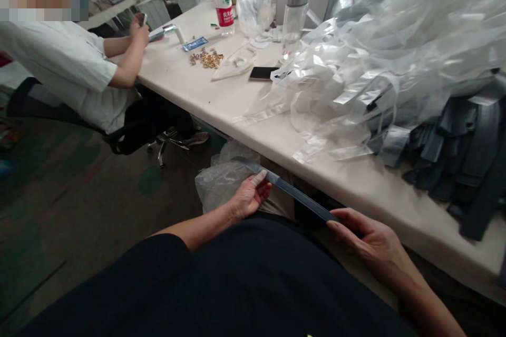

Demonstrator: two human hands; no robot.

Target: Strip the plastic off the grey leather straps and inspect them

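Note:
A dark blue-grey strap [302, 197], which looks like a belt, stretches between my two hands in front of my body, just below the table edge. My left hand [250, 196] pinches it near its far end, with the thumb, wrapped in pale tape, on top. A clear plastic sleeve seems to cover the strap at that end. My right hand [361, 234] grips the nearer end between thumb and fingers; that end is hidden in the palm. Behind my left hand hangs a clear plastic bag [215, 184].
Clear plastic sleeves [356, 63] heap over the right of the white table [233, 97], beside a pile of dark straps [470, 147]. Farther back are a phone [263, 73], gold metal pieces [212, 59], a water bottle [224, 8] and a glass flask [294, 21]. A co-worker [79, 63] sits left.

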